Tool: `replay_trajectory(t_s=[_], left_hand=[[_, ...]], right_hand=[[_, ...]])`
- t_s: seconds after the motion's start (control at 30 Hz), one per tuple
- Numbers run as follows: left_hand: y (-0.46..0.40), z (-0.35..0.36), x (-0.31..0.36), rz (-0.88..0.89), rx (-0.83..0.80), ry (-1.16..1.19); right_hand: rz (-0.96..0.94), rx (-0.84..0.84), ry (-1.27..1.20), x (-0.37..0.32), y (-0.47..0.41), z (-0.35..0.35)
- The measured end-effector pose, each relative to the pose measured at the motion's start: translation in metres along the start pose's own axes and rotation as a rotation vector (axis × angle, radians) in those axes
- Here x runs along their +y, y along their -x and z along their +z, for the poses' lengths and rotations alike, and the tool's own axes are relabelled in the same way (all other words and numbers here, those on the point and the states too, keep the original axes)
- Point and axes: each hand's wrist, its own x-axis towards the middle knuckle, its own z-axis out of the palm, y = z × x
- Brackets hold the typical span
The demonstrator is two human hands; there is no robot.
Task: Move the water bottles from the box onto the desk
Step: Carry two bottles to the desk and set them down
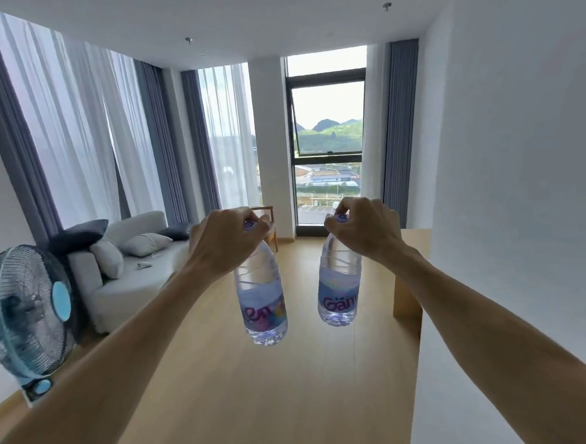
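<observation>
Left grip (224, 240) clamped on left bottle (261, 298) cap | right grip (363, 230) on right bottle (339, 287) | caps mostly hidden | bench (412, 249) partly seen right | wooden floor (260, 393) below

A: State of the arms?
B: Both forearms bare, extended forward, raised.
A: Hands?
B: Left hand (226, 240) and right hand (365, 230) are level, palms down, well apart, fingers (347, 207) pinched closed, each gripping from above.

Living room of a high-rise flat, white sofa (127, 264) with cushions, standing fan (25, 314), floor-length curtains (76, 138), tall window (329, 135) over hills, wooden floor (260, 393)
</observation>
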Motion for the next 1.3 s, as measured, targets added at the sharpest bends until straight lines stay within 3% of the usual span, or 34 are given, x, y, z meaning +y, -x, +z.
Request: replay_trajectory(t_s=[0.4,0.67,1.17,1.3], left_hand=[[-0.188,0.187,-0.097,0.008,-0.072,0.080],[-0.314,0.316,-0.136,0.017,-0.086,0.095],[-0.542,0.570,-0.146,0.089,-0.138,0.044],[-0.602,0.640,-0.146,0.099,-0.167,0.132]], right_hand=[[-0.006,-0.111,0.057,0.111,-0.187,0.144],[0.079,-0.051,0.076,0.197,-0.302,0.227],[0.111,-0.103,0.109,0.425,-0.523,0.356],[0.164,-0.084,0.132,0.483,-0.569,0.376]])
